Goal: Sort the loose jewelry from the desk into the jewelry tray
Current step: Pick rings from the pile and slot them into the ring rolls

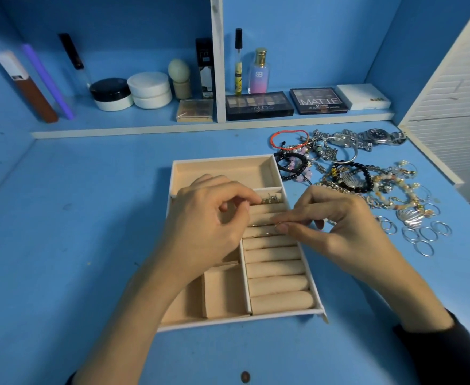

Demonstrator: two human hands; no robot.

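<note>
Left hand (211,215), curled over the jewelry tray (220,160) on the blue desk (89,218), touches small rings (355,199); grip unclear. Right hand (339,220) pinches a thin gold piece (258,225) on the ring rolls (275,269). Loose jewelry (367,176) heaps at the desk's far right edge.

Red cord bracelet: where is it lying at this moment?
In the head view, the red cord bracelet lies on the desk right of centre, at the jewelry pile's far-left edge, just beyond the jewelry tray's far right corner.

A blue bench (89,245) fills the lower frame, blue walls (311,37) behind. A white-edged shelf (145,129) crosses the upper half, split by a white divider (217,51); a white slatted panel (450,93) stands upper right.
</note>
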